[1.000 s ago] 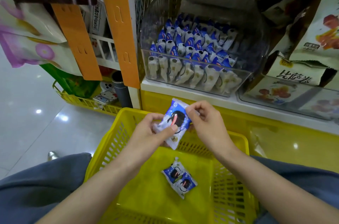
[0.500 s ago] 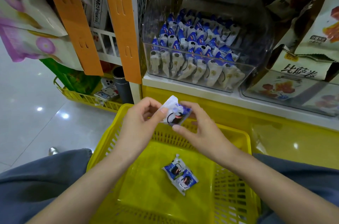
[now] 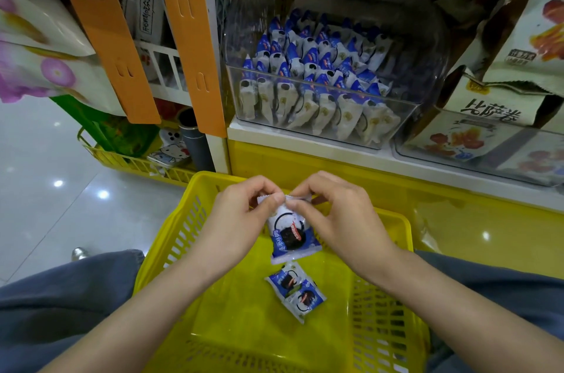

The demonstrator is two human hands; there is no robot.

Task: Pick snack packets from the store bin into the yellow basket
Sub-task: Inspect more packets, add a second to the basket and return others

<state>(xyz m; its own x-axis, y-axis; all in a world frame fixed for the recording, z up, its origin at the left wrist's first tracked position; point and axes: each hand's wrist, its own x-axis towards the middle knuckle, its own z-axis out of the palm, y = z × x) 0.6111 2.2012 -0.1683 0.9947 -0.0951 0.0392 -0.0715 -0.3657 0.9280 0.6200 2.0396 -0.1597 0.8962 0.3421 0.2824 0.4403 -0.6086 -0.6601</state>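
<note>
My left hand (image 3: 244, 215) and right hand (image 3: 338, 217) each pinch the top seam of one snack packet (image 3: 291, 235), which hangs upright above the yellow basket (image 3: 183, 229).

Step in hand: transfer, with the packet not yet released.

Next move, as I judge it: lower the packet, open both pinches, and let it land beside the two packets (image 3: 288, 281) on the basket floor.

Count: one held, two in the basket, and too many in the clear bin (image 3: 428, 67) to count.
</note>
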